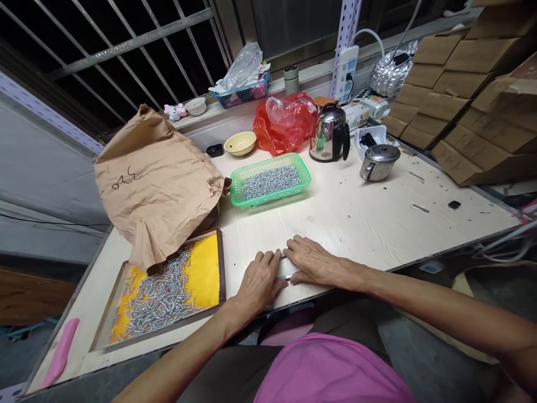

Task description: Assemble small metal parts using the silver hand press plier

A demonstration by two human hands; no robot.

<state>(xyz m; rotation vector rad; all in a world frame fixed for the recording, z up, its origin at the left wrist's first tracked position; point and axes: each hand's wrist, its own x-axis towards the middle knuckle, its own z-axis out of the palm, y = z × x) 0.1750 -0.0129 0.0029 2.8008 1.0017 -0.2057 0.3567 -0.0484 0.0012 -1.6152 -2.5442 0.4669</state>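
Observation:
At the table's front edge, my left hand (259, 282) and my right hand (312, 261) face each other, fingers curled down. Both grip a small flat frame with metal edges (285, 276), of which only a short stretch shows between them; its ends are hidden under the hands. To the left lies a shallow tray (222, 268) with a yellow lining, strewn with small silvery ridged metal pieces (161, 294), perhaps springs or screws. Beyond the hands, a green plastic basket (272, 202) holds more such pieces.
A large brown paper bag (155, 184) overhangs the tray. Farther back are a cream bowl (240, 144), a red plastic bag (283, 124), a steel kettle (329, 134) and a lidded metal pot (378, 163). Cardboard boxes (457, 95) stack at right; a pink handle (62, 351) lies front left.

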